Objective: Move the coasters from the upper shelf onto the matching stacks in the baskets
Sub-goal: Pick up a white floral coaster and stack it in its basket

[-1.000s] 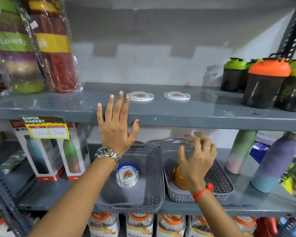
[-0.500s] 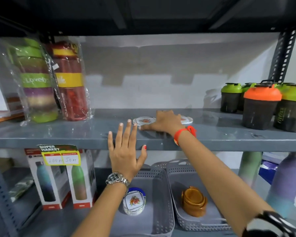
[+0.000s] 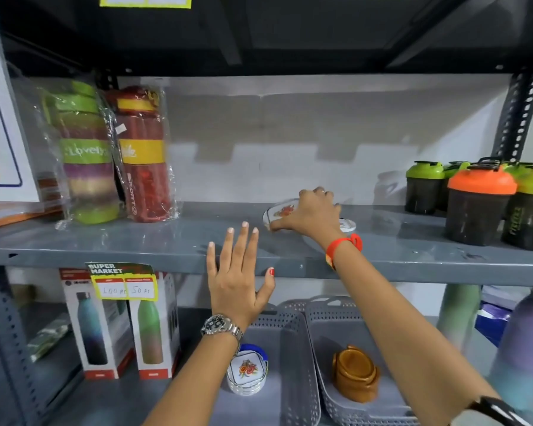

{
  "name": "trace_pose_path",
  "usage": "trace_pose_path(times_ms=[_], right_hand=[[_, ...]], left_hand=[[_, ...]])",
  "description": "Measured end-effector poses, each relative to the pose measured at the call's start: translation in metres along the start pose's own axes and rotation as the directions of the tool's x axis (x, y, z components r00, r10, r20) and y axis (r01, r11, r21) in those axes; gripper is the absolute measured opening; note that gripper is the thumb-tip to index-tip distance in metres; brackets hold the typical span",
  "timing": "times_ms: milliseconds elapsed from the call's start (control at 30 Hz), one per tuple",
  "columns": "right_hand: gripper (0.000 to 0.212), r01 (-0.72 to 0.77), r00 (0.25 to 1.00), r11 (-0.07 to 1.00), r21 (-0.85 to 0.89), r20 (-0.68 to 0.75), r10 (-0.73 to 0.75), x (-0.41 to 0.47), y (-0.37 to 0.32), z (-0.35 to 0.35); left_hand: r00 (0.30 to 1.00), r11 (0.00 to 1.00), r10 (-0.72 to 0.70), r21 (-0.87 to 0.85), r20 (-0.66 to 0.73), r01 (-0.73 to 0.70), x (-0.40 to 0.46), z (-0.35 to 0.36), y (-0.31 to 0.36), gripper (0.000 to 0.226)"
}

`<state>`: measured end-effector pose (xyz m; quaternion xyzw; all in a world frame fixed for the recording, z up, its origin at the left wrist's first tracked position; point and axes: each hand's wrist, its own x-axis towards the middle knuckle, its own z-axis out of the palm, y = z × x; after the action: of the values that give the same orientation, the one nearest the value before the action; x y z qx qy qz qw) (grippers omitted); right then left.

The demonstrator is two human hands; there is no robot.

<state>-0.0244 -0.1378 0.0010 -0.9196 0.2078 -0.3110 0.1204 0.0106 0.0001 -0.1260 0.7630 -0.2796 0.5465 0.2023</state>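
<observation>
On the grey upper shelf [image 3: 136, 244], my right hand [image 3: 308, 215] grips a white floral coaster [image 3: 280, 210] and tilts its edge up off the shelf. A second white coaster [image 3: 347, 225] lies flat just right of that hand, partly hidden by it. My left hand [image 3: 237, 278] hovers with fingers spread in front of the shelf edge and holds nothing. Below, the left grey basket [image 3: 293, 348] holds a stack of white floral coasters [image 3: 247, 372] in a blue holder. The right grey basket [image 3: 323, 321] holds a stack of brown coasters [image 3: 356, 373].
Wrapped bottles [image 3: 111, 155] stand at the shelf's left; shaker cups with green and orange lids [image 3: 480, 201] at its right. Boxed bottles [image 3: 120, 324] sit left of the baskets, pastel bottles [image 3: 523, 342] to their right. A price tag [image 3: 123, 281] hangs on the shelf edge.
My right hand rose from the brown stack in the right basket to the upper shelf, then closed on the left white coaster and tipped it up. The camera view tilted upward.
</observation>
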Motion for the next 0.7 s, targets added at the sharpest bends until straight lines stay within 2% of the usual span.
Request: trace_pose_path(times_ms=[100, 200, 267, 433, 600, 700], right_hand=[[0.083, 0.145, 0.942, 0.985, 0.093, -0.317, -0.109, -0.017, 0.009, -0.014], [0.085, 0.362, 0.816, 0.878, 0.313, -0.562, -0.135, -0.042, 0.013, -0.028], [0.088, 0.464, 0.731, 0.81, 0.359, -0.671, -0.121, -0.062, 0.013, -0.036], [0.09, 0.57, 0.584, 0.779, 0.261, -0.796, -0.161, -0.097, 0.01, -0.055], [0.09, 0.622, 0.535, 0.75, 0.226, -0.822, -0.195, -0.117, 0.004, -0.071], [0.088, 0.629, 0.544, 0.739, 0.243, -0.816, -0.195, -0.124, 0.003, -0.073]], left_hand=[[1.0, 1.0, -0.009, -0.014, -0.006, 0.009, 0.0, 0.001, 0.0, 0.064], [0.999, 0.999, -0.019, -0.043, -0.026, 0.018, 0.001, 0.0, 0.001, 0.062], [0.999, 0.998, -0.019, -0.056, -0.039, 0.017, 0.002, 0.0, 0.001, 0.062], [1.0, 0.999, -0.006, -0.038, -0.016, 0.006, 0.0, 0.0, 0.0, 0.063], [1.0, 0.998, -0.012, -0.06, -0.017, 0.011, -0.001, 0.0, 0.001, 0.064], [1.0, 0.998, -0.017, -0.066, -0.021, 0.015, -0.001, 0.001, 0.001, 0.062]])
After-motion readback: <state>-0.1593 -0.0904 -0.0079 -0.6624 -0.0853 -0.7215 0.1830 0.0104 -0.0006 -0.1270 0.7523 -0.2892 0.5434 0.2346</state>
